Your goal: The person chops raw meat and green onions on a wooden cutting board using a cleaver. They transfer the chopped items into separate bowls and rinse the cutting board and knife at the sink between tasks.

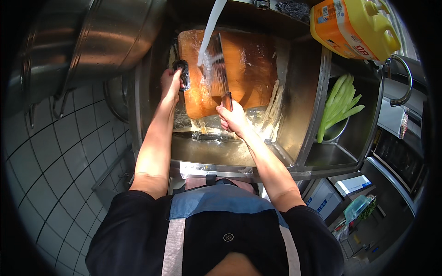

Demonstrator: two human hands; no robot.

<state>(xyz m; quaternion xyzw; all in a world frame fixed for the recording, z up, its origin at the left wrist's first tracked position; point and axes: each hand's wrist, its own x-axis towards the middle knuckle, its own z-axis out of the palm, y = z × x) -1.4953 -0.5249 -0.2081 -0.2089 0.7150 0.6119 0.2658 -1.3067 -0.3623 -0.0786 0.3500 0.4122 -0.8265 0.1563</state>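
Note:
My left hand (171, 82) grips the black handle (185, 74) at the left end of a wet wooden cutting board (255, 65). The board lies in a stainless steel sink basin (300, 100). With my right hand (234, 118) I hold a cleaver (219, 65) by its handle, its broad blade pointing away from me over the board. A whitish stream of water (210, 29) comes down just left of the blade and splashes onto the wood. Whether the blade touches the board, I cannot tell. Pale, stringy scraps (272, 107) lie in the basin beside the board's right edge.
In the smaller basin on the right, peeled green stalks (338, 103) rest over a metal bowl (336, 132). A yellow detergent jug (355, 29) stands at the back right, near a curved metal tap (407, 82). Large steel vessels (93, 41) crowd the left.

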